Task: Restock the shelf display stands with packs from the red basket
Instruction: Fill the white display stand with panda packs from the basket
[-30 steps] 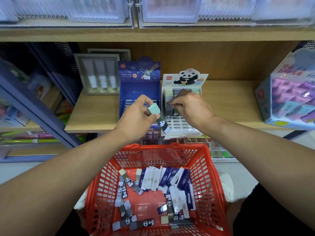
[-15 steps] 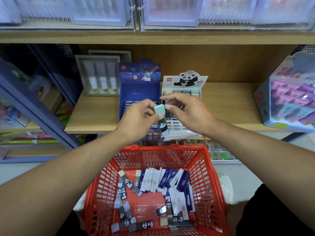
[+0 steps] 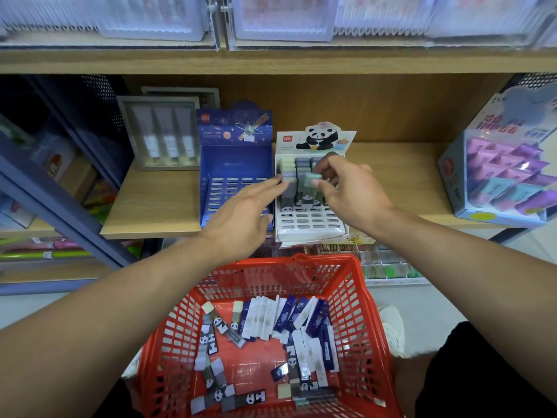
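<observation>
A white panda display stand (image 3: 310, 220) sits on the wooden shelf with a few packs upright in its back rows. My right hand (image 3: 346, 191) pinches a green-topped panda pack (image 3: 309, 185) over those rows. My left hand (image 3: 244, 215) hovers with straight fingers in front of the blue display stand (image 3: 236, 164), its fingertips near the white stand's left edge, holding nothing. Below, the red basket (image 3: 355, 300) holds several panda packs (image 3: 215, 330) and blue and white packs (image 3: 289, 318).
The wooden shelf (image 3: 156, 203) carries a grey framed box (image 3: 164, 131) at the left and a large pastel box (image 3: 500, 173) at the right. Another shelf runs overhead with clear bins. A blue metal rack (image 3: 60, 206) stands at the left.
The green-topped pack passed from my left hand to my right. My right hand carried it up over the white stand's back rows, and my left hand opened.
</observation>
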A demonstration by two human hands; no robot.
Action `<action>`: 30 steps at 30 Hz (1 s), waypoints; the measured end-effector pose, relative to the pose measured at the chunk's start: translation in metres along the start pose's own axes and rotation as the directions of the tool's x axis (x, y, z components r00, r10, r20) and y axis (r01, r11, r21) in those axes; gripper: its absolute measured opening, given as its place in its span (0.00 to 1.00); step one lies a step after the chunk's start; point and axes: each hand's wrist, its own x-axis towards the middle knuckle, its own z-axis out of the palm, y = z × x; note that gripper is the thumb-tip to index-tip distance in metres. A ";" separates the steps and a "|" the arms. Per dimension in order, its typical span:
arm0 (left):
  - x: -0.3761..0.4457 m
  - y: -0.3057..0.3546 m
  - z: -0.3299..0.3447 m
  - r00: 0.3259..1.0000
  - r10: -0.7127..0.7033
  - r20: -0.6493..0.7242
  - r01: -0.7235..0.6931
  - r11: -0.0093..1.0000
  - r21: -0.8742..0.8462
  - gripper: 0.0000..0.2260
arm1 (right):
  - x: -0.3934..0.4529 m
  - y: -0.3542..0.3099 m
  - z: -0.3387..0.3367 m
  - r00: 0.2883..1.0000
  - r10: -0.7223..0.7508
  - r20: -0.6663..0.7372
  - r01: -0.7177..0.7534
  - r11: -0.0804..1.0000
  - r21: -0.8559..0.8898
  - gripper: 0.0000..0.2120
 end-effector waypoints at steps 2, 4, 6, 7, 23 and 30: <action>0.002 -0.002 0.005 0.997 0.053 0.061 -0.057 0.996 0.068 0.33 | 0.001 0.001 0.001 1.000 0.006 -0.005 -0.006 0.999 -0.048 0.05; 0.004 -0.003 0.010 0.993 0.056 0.101 -0.066 0.993 0.097 0.35 | 0.001 0.001 0.003 1.000 -0.016 0.004 0.016 0.997 -0.079 0.05; 0.006 -0.005 0.012 0.991 0.053 0.119 -0.067 0.991 0.114 0.36 | 0.002 0.002 0.005 0.999 -0.044 0.012 0.045 0.995 -0.091 0.06; 0.007 -0.006 0.013 0.991 0.052 0.121 -0.067 0.990 0.121 0.36 | 0.002 0.003 0.005 0.998 -0.056 0.013 0.057 0.994 -0.090 0.06; 0.012 -0.012 0.013 0.992 0.047 0.119 -0.058 0.994 0.091 0.38 | 0.010 0.009 0.002 0.994 -0.103 0.026 0.104 0.992 -0.073 0.04; 0.013 -0.009 0.012 0.994 0.048 0.098 -0.060 0.991 0.118 0.37 | 0.010 0.011 0.005 0.998 -0.070 0.000 0.068 0.976 -0.209 0.06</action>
